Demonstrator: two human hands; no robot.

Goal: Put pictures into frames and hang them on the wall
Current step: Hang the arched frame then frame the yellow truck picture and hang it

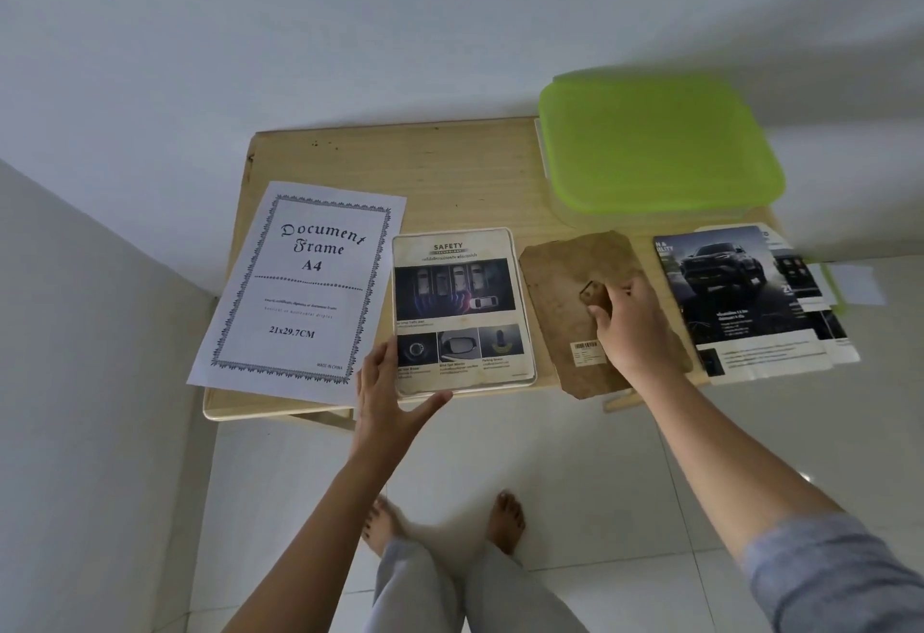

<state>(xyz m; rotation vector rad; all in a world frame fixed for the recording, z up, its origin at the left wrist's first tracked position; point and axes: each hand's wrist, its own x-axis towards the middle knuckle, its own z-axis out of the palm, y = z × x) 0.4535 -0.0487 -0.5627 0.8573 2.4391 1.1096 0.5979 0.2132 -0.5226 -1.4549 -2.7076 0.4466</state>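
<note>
Right sleeve (825, 577) nearest lens; hand out on backing board

Right hand (632, 327) pinches tab (592, 292) on backing board (565, 277), near table (400, 157) front edge. Left hand (390, 392) spread, fingers straight, cupping front-left corner of frame (462, 312) with SAFETY picture in it. Board lies just right of frame, long axes roughly parallel, front-to-back. Next, probably: board goes left onto frame; right hand nearer.
</note>
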